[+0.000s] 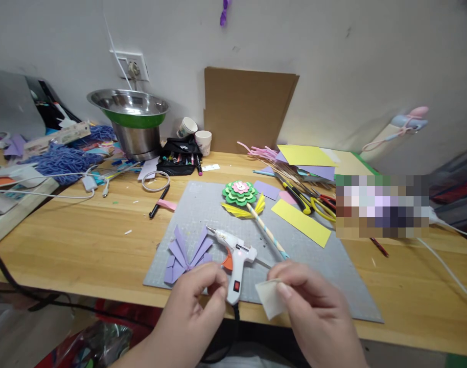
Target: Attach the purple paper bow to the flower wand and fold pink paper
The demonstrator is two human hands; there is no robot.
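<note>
at the near edge of the grey cutting mat (333, 268), head view: right hand (313, 306) pinches a small pale paper piece (270, 300), which juts left of the grip. left hand (191, 306) is pinched closed just beside the handle of the glue gun (235, 255), which lies on the mat between both hands. purple paper fan (185, 253) lies beyond the left hand.

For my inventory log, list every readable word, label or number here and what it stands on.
None can be read.
Black marker case: white print, too blurred.
White slip beside it: too small.
Long box at left: print blurred.
Pale scrap in right hand: no print visible.
</note>
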